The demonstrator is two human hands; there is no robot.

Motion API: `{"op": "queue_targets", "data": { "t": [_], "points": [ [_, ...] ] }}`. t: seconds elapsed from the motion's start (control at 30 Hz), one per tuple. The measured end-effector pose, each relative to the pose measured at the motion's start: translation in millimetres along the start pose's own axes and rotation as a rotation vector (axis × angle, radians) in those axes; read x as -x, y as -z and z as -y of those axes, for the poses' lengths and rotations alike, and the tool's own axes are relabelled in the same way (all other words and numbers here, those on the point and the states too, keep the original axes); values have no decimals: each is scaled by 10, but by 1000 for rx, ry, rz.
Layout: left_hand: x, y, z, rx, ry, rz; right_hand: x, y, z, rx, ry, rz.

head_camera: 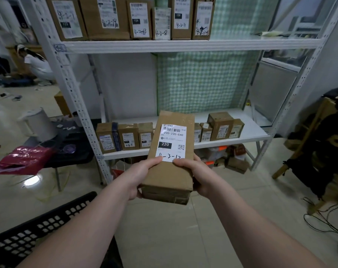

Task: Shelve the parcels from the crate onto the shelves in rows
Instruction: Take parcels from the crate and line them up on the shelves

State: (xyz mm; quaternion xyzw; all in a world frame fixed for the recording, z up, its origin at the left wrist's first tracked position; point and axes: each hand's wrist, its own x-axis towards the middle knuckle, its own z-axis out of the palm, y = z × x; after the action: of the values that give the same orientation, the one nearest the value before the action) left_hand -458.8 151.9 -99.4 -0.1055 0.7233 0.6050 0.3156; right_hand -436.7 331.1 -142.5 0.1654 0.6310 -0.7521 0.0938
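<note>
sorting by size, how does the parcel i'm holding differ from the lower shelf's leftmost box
The held parcel is long, flat, gripped by the left hand and right hand; the leftmost box is squat, standing on the lower shelf, dark-taped. Both brown cardboard, white-labelled.

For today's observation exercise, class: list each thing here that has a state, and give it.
Held parcel: off the shelf, label towards camera.
Left hand: grips parcel's left side.
Right hand: grips its right side.
Lower-shelf parcels: standing in a row.
Upper-shelf parcels: standing in a row.
</note>
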Motion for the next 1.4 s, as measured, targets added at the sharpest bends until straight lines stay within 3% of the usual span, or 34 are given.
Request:
{"op": "queue_targets", "data": {
  "t": [0.43, 0.53, 0.63, 0.83, 0.97, 1.4],
  "points": [
    [-167, -489, -203, -48, -65, 101, 97, 746, 194, -31, 63, 43],
    [-249, -678, -246, -93, -151, 164, 132, 979, 279, -46, 77, -68],
    [-411, -945, -267, -191, -280, 124, 96, 1208, 343, -42, 96, -163],
    [-923, -1629, -381, -701, -576, -17, -130, 1687, 452, -31, 184, -384],
    [-1400, -2074, -499, -811, -612, 23, -407, 2121, 454, -33, 149, -480],
    [-3059, -3505, -1526, -973, -592, 430, -1547, 3855, 873, -42, 48, -845]
  ]
}}
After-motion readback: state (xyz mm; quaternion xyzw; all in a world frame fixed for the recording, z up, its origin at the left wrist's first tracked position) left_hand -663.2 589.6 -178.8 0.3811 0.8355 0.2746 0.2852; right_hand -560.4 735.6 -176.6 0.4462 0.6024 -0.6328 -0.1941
